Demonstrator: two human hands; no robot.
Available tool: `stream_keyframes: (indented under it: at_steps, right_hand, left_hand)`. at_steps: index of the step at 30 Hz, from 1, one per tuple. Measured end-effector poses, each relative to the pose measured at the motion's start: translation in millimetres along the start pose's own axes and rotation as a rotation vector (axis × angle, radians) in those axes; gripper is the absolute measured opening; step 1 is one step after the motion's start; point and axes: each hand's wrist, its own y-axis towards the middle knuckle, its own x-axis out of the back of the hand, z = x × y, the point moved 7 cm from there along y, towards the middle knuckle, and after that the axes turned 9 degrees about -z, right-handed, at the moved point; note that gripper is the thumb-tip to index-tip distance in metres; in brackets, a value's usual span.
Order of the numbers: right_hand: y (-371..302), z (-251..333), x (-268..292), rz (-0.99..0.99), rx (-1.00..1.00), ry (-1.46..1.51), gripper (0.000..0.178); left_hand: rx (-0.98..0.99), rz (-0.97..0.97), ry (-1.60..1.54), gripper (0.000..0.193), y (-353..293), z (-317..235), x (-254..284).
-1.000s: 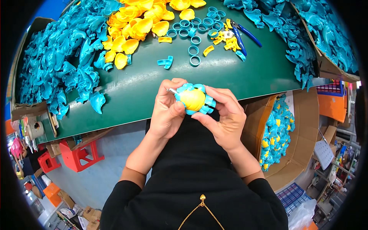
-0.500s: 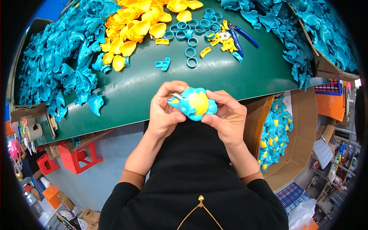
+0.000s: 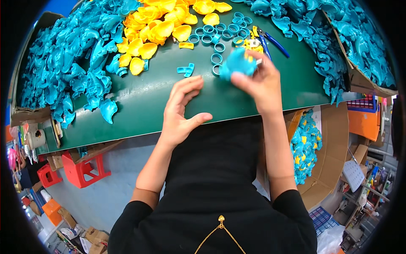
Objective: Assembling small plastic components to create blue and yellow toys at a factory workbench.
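Note:
My right hand [image 3: 262, 80] is raised over the green tabletop, its fingers closed round a teal plastic toy figure [image 3: 237, 67]. The toy is smeared by motion, and a small pale part shows beside my fingers. Several teal rings [image 3: 217, 58] lie just beyond it, one partly behind the toy. My left hand [image 3: 181, 109] is empty near the table's front edge, thumb and fingers spread apart. A small bent teal piece [image 3: 185, 70] lies past its fingertips.
Teal shell parts heap up on the left [image 3: 72, 63] and right [image 3: 359, 46]. Yellow shells [image 3: 156, 29] pile at the back, near blue-handled cutters [image 3: 275, 42] and yellow bits. A cardboard box [image 3: 332, 152] of teal-and-yellow toys [image 3: 305, 148] stands below right; red stools [image 3: 84, 171] stand left.
Both hands held the toy before; my left hand has let go and opened. My right hand has carried the toy up and to the right, turning it so its yellow belly no longer shows.

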Motion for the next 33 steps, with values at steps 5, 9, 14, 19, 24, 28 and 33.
stream_keyframes:
  at_steps: [5, 9, 14, 19, 24, 28, 33]
  right_hand:
    - [39.8, -21.9, -6.7, -0.044, 0.065, -0.169, 0.053]
    - [37.1, 4.1, -34.8, 0.009, 0.325, -0.707, 0.051]
    - [27.1, 2.9, -40.0, -0.103, 0.54, -0.84, 0.051]
    - [34.2, -16.6, -20.1, -0.011, 0.124, -0.373, 0.047]
    - [-35.5, 78.9, 98.0, -0.318, 0.403, -0.886, 0.036]
    - [-111.9, 58.6, 241.3, -0.373, -0.117, -1.322, 0.041]
    - [-126.6, 47.9, 223.3, -0.356, -0.146, -1.675, 0.038]
  left_hand:
    - [0.008, 0.147, 0.261, 0.042, 1.0, 6.5, -5.3]
    - [0.029, 0.135, 0.273, 0.033, -0.4, 6.5, -0.3]
    - [-0.105, 0.163, 0.425, 0.022, -1.2, -19.8, -2.5]
    - [-0.339, -0.023, 0.881, 0.017, 28.0, -63.9, 47.4]
    - [-0.447, -0.282, 1.534, 0.032, 44.8, -79.7, 126.9]
    - [-0.49, -0.103, 1.793, 0.06, 69.2, -62.6, 147.0]
    - [-0.363, 0.002, 1.782, 0.071, 95.6, -60.5, 142.0]
